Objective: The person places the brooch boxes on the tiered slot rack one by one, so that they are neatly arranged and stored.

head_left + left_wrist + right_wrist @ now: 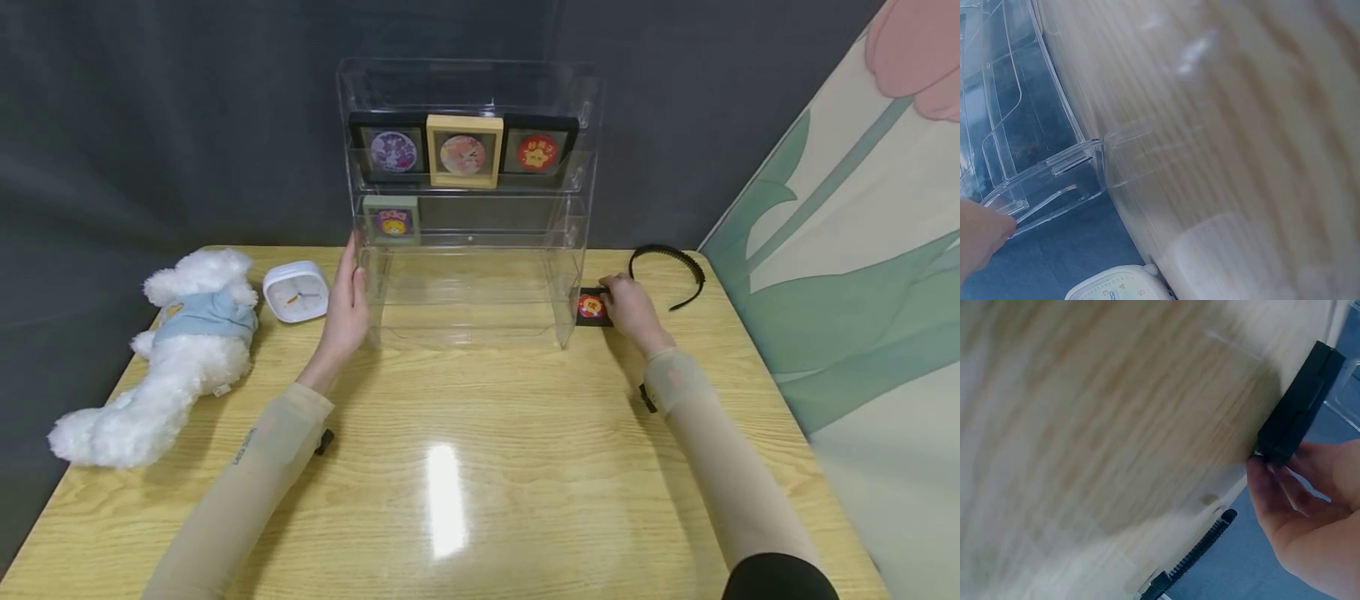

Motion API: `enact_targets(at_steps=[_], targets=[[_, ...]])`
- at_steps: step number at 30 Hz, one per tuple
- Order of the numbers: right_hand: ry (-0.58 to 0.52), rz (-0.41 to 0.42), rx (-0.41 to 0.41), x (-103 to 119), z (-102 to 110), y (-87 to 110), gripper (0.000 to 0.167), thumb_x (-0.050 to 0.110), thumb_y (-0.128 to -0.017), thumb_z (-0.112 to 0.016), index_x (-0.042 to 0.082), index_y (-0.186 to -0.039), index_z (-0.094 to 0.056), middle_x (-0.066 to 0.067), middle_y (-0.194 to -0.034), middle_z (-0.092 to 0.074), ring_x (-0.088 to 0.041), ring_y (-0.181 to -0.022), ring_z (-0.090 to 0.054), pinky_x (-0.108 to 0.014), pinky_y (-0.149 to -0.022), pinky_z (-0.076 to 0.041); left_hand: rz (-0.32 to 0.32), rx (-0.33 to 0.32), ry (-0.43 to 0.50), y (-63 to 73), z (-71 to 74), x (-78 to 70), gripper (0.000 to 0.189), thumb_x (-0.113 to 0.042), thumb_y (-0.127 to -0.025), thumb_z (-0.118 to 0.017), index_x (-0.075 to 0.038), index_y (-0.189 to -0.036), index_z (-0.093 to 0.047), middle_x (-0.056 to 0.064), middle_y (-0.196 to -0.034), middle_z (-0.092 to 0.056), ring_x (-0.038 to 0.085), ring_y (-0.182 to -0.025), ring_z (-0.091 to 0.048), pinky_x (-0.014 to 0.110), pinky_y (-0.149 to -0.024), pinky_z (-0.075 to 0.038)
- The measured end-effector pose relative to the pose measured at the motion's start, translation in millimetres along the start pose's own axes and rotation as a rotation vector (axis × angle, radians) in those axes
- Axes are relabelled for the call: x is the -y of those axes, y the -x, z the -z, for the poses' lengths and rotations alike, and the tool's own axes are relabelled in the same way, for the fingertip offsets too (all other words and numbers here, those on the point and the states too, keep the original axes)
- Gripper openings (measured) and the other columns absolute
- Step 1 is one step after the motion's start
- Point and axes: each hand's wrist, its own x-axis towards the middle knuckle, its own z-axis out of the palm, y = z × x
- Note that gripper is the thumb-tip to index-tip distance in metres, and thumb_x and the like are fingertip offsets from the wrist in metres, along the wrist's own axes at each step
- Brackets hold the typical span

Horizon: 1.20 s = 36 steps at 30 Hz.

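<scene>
A clear tiered display shelf (468,312) stands on the table. My left hand (347,304) lies against its left side, fingers straight up along the panel; in the left wrist view, fingertips touch the clear edge. My right hand (632,308) pinches the right end of a small black frame (590,307) with a red round badge, low beside the shelf's right foot. The right wrist view shows thumb and fingers at one end of the thick black frame (1300,403). On the shelf, two black frames (541,152) flank a wooden frame (464,152); a green frame (392,221) sits one tier lower.
Left of the shelf are a white clock (296,292) and a white plush toy (197,333) in a blue shirt. A black headband (686,262) lies behind my right hand. Dark curtain (187,125) hangs behind; a flower-patterned panel (862,250) borders the right.
</scene>
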Motion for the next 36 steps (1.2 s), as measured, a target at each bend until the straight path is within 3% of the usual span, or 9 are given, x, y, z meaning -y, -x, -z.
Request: enact_targets(at_steps=[3,12,20,27,36], targets=[[0.045,-0.002,-0.014,-0.9,-0.7,-2.1,0.026,-0.010,-0.105,-0.057,-0.023,-0.127,-0.062,-0.041,-0.118,-0.062,-0.055,-0.107,-0.063,-0.062,-0.094,-0.055,0.020,0.005,0.013,4.1,0.6,-20.5,0.054,0.004,-0.114,-0.027,0.009,-0.167,-0.016,0.024,-0.175,-0.015,0.038,-0.162,-0.014,0.035,-0.131,-0.012],[0.079,0.026,-0.055,-5.9,-3.0,-3.6,0.015,-0.010,-0.102,-0.062,-0.017,-0.113,-0.068,-0.036,-0.109,-0.067,-0.053,-0.101,-0.066,-0.063,-0.088,-0.056,-0.002,0.002,0.006,3.0,-0.5,-17.9,0.054,0.005,-0.114,-0.026,0.011,-0.166,-0.016,0.026,-0.174,-0.015,0.040,-0.161,-0.014,0.035,-0.131,-0.013],[0.011,0.006,-0.054,-11.2,-2.4,-4.4,0.016,-0.008,-0.106,-0.059,-0.016,-0.117,-0.066,-0.037,-0.114,-0.067,-0.053,-0.105,-0.066,-0.064,-0.089,-0.056,-0.003,-0.001,0.005,4.2,-0.9,-16.6,0.055,0.005,-0.114,-0.026,0.009,-0.167,-0.014,0.024,-0.175,-0.015,0.038,-0.162,-0.014,0.035,-0.131,-0.012],[-0.036,0.021,-0.087,-5.6,2.1,-3.9,0.015,-0.005,-0.108,-0.058,-0.015,-0.117,-0.065,-0.035,-0.114,-0.068,-0.052,-0.104,-0.067,-0.063,-0.088,-0.056,-0.010,-0.015,-0.012,-5.2,-3.1,21.1,0.054,0.002,-0.115,-0.025,0.006,-0.168,-0.015,0.021,-0.176,-0.014,0.035,-0.162,-0.013,0.034,-0.131,-0.011],[-0.069,0.110,-0.227,1.8,3.7,-3.3,0.013,-0.006,-0.107,-0.059,-0.015,-0.113,-0.066,-0.033,-0.107,-0.066,-0.049,-0.099,-0.064,-0.061,-0.088,-0.055,-0.024,-0.003,-0.009,-6.8,-1.6,27.8,0.055,-0.002,-0.116,-0.027,0.000,-0.170,-0.016,0.014,-0.177,-0.015,0.030,-0.162,-0.014,0.033,-0.131,-0.013]])
